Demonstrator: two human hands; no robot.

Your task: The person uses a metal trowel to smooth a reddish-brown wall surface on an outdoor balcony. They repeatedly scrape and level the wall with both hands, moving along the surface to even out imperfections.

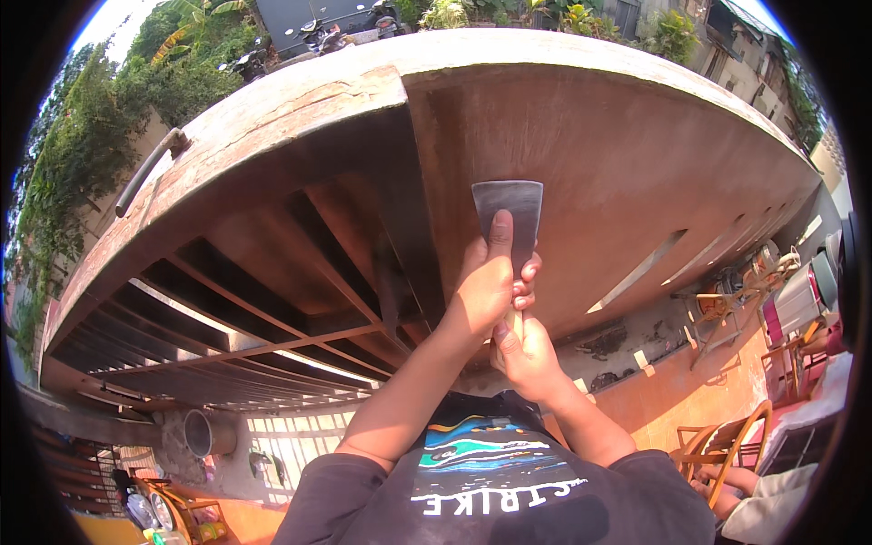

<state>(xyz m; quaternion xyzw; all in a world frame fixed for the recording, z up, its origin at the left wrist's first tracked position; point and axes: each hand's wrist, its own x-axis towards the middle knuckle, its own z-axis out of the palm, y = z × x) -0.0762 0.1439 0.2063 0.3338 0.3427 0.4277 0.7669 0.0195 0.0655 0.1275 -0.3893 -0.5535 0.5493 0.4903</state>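
A scraper with a wide, flat grey metal blade (510,202) is raised in front of me, its broad edge up against the reddish-brown wall (618,173). Wrapped around its upper part is my left hand (486,277), closed, with the thumb laid along the blade. Lower down, my right hand (529,356) is closed around the pale handle (515,320), just under the left. The fingers cover most of the handle. Whether the blade edge touches the wall or stands slightly off it, I cannot tell.
Left of the wall is a dark slatted opening (300,263). A pale ledge (545,50) runs along the top, with a curved pipe (150,173) at left. Below stand a bucket (209,432) and wooden chairs (727,445); a seated person's legs (772,490) show at lower right.
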